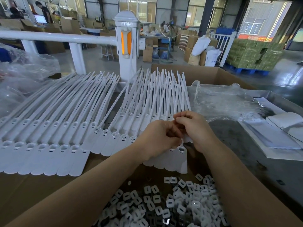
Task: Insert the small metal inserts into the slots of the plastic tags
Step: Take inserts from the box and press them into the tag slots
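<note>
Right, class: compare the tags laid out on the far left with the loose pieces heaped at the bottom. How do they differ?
The tags are long with thin tails, laid side by side in overlapping rows; the loose pieces are small and squarish, jumbled in a heap. Both are pale, and each has a slot.

We see rows of white plastic tags (54, 145) with long white tails, laid on brown cardboard (32, 194). In the foreground we find a heap of translucent whitish inserts (180, 202), each with a dark slot, some lying over black pieces. Clear, glossy plastic film (221, 102) lies to the right on a grey surface (268, 171). Behind, we note a white post (127, 66) bearing an orange panel (126, 41), a white rail (57, 37), stacked green cartons (252, 54) on a blue pallet (249, 72).
</note>
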The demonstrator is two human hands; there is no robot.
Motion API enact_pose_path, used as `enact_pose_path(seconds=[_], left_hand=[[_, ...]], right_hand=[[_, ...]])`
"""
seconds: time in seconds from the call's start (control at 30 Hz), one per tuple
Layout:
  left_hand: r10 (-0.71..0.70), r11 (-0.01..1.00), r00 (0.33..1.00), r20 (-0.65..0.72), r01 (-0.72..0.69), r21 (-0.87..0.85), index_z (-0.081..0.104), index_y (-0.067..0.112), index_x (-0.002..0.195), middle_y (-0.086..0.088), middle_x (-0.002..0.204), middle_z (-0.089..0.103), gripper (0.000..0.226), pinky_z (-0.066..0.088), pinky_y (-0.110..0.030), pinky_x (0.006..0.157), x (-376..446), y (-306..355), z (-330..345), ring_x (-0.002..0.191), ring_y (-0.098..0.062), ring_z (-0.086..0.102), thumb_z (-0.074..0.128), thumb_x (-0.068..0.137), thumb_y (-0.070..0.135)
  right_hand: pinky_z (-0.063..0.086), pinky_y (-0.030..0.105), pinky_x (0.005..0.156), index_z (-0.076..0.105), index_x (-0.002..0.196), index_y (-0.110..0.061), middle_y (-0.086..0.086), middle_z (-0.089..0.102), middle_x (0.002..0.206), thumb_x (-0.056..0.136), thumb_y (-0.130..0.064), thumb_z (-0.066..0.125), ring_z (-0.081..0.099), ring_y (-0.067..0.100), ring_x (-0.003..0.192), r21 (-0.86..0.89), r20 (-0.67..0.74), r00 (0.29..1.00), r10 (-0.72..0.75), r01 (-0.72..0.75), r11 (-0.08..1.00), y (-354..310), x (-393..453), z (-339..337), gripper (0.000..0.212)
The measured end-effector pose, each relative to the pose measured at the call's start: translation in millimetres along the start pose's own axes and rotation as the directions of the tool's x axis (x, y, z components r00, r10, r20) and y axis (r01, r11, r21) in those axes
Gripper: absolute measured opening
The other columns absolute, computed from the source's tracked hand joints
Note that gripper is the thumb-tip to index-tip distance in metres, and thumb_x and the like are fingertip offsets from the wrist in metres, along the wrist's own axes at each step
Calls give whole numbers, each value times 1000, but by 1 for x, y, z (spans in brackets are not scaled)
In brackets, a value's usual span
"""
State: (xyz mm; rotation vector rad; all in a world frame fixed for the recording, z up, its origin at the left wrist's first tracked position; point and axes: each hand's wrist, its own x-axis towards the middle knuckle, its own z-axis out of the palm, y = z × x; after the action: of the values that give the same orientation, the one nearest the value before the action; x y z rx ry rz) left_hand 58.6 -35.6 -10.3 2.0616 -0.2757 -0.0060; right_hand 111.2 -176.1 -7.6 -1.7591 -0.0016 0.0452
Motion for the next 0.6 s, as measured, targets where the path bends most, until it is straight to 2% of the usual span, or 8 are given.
enact_pose_path(seconds=[0.17, 0.27, 0.43, 0.6], left_hand=[[6, 992, 996, 88, -17, 125, 72, 28, 79, 14, 71, 67, 14, 45, -11, 62, 2, 7, 2, 64, 6, 59, 72, 86, 16], [4, 976, 995, 98, -26, 215, 72, 27, 81, 19, 67, 61, 13, 38, -9, 60, 3, 9, 6, 65, 5, 56, 70, 88, 17], [7, 951, 996, 86, -33, 306, 77, 21, 88, 17, 71, 60, 9, 48, -18, 67, 3, 11, 10, 76, -5, 60, 68, 89, 20], [-14, 917, 998, 58, -10, 398, 76, 15, 89, 8, 69, 58, 16, 35, -18, 51, 6, 13, 14, 64, -6, 52, 62, 92, 22]], right_hand=[[61, 35, 69, 70, 98, -16, 0, 76, 81, 97, -9, 55, 71, 21, 80, -13, 5, 1000, 22, -21, 1000, 0, 1, 1, 16], [59, 31, 64, 70, 97, -15, -2, 76, 79, 96, -9, 56, 69, 16, 75, -16, 3, 1000, 19, -19, 1000, 0, 1, 1, 15], [55, 26, 59, 70, 98, -14, -2, 76, 78, 96, -8, 56, 66, 14, 71, -15, 5, 1000, 23, -23, 1000, 0, 1, 1, 15], [55, 25, 61, 70, 98, -12, 1, 76, 78, 95, -7, 56, 65, 14, 71, -4, 6, 1000, 18, -18, 1000, 1, 1, 1, 15]])
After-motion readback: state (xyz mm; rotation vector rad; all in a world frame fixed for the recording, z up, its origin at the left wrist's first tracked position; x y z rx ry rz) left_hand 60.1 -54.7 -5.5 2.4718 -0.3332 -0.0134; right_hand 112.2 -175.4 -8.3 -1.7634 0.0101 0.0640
